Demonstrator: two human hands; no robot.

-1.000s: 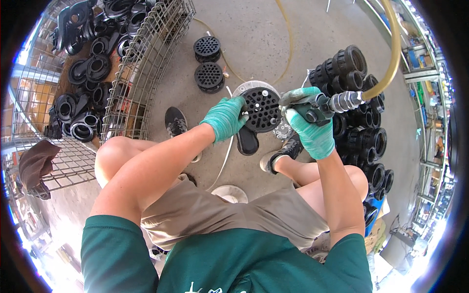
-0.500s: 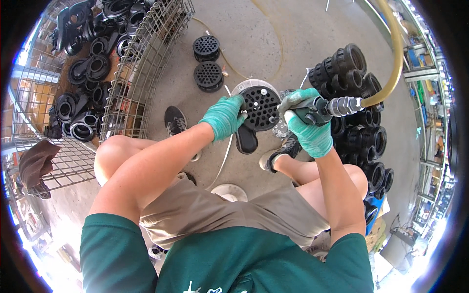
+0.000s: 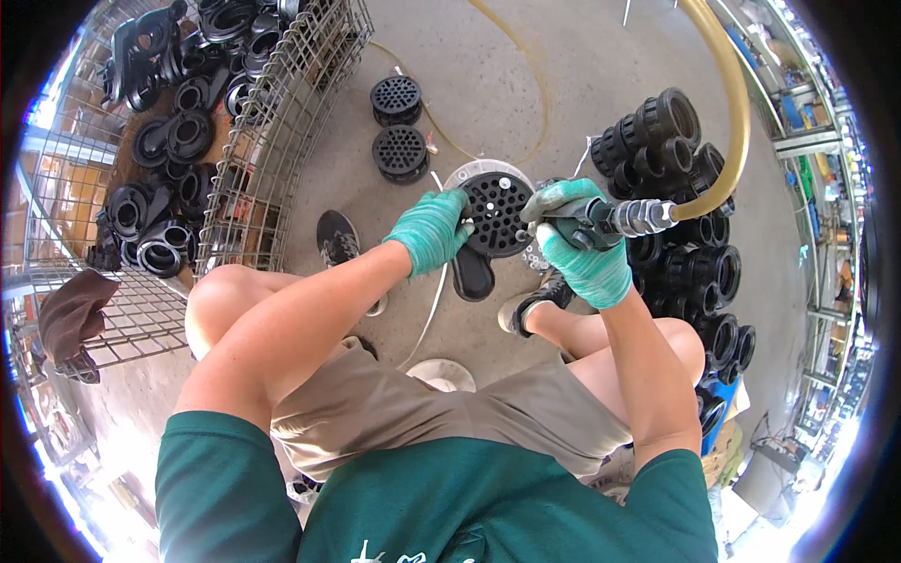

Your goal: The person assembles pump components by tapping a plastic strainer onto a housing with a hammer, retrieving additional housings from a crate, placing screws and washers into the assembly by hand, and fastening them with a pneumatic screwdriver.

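Observation:
In front of me a round black plastic part with a perforated face [image 3: 493,211] and a rounded arm [image 3: 473,276] lies on a pale round stand [image 3: 483,169]. Small light fasteners show on its face. My left hand [image 3: 434,230], in a green glove, grips its left rim; a small pale piece shows at the fingertips. My gloved right hand [image 3: 587,249] is wrapped round an air tool [image 3: 593,225] that is joined to a yellowish hose [image 3: 737,103]. The tool's front end sits by the part's right edge, partly hidden by my fingers.
At the left stands a wire cage [image 3: 282,122] full of black plastic parts [image 3: 188,131]. Two perforated black parts [image 3: 400,152] rest on the floor ahead. Stacked black ribbed parts [image 3: 657,127] line the right side. Small pale rings [image 3: 535,255] lie beside the stand.
My right hand and the air tool have moved slightly left, closer to the perforated part. The hose has swung left with them. My left hand stays at the rim.

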